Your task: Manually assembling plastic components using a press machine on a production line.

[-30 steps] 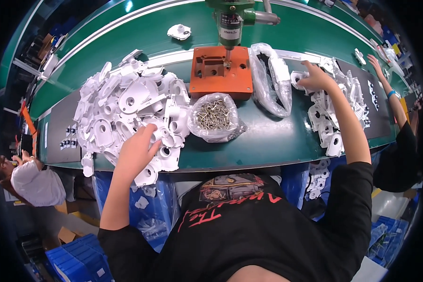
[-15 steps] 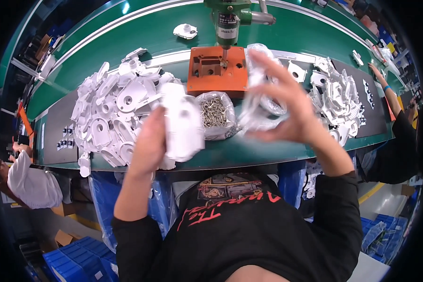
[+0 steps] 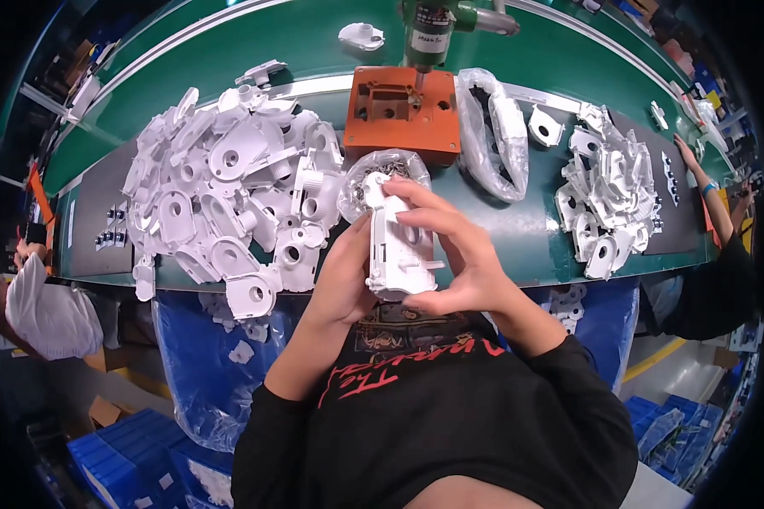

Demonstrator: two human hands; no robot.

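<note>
In front of my chest, at the table's near edge, both my hands hold a white plastic housing (image 3: 392, 254), long, with ribs and a slot on the side that shows. My left hand (image 3: 344, 270) is closed around its left side. From the right, my right hand (image 3: 467, 254) grips it, fingertips on the upper part and thumb by the lower end. Just beyond it sits a clear bag of screws (image 3: 412, 161), partly hidden by the housing and my fingers. An orange fixture block (image 3: 403, 119) stands farther back, beneath a green press-like tool (image 3: 429, 38).
White plastic parts form a large heap (image 3: 221, 170) on the left and a smaller heap (image 3: 607, 191) on the right. A crumpled clear plastic bag (image 3: 505, 140) lies right of the fixture. Plastic-lined blue bins (image 3: 221, 373) stand under the table edge. Other people work at both sides.
My left hand has brought the white housing toward my chest and the middle. My right hand has left the clear plastic bag and now grips the housing too.
</note>
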